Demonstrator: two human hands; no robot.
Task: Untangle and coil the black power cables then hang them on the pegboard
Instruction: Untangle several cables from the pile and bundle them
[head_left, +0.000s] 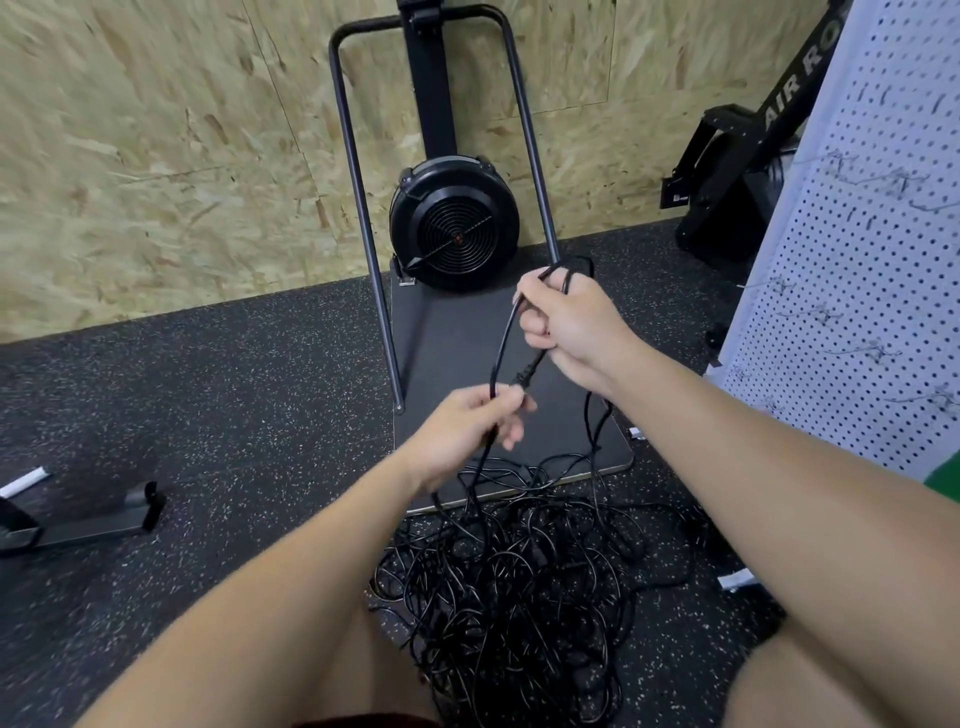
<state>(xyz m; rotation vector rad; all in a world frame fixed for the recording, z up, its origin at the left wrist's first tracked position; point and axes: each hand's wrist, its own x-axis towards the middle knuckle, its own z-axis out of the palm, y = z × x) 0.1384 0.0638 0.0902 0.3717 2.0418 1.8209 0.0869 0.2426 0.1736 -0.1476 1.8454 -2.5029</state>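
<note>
The cable (501, 343) I am working on runs taut between my two hands, above the black platform (457, 332) of a fan machine. My right hand (566, 322) is closed around several loops of it — the strands pass between my curled fingers and bulge out past my knuckles at the top, and the plug (527, 371) end hangs just below that fist. My left hand (470, 423) sits lower and nearer to me, pinching the same cable between thumb and fingertips, so that the line rises from it up to the right hand. From both hands strands drop to the pile (511, 582) of tangled black cables on the speckled rubber floor (218, 415), lying between my knees and partly over the platform's near edge. Beyond the platform stands the round black fan (454, 223) inside a bent metal frame (358, 208), set against a chipboard wall (156, 156). To my right the white pegboard (862, 270) leans close by, with wire hooks (872, 351) on it — none of them holding a cable. Behind it is a dark machine (727, 171) with white lettering, only partly readable. At the far left on the floor lies a low black metal foot (98, 514).
</note>
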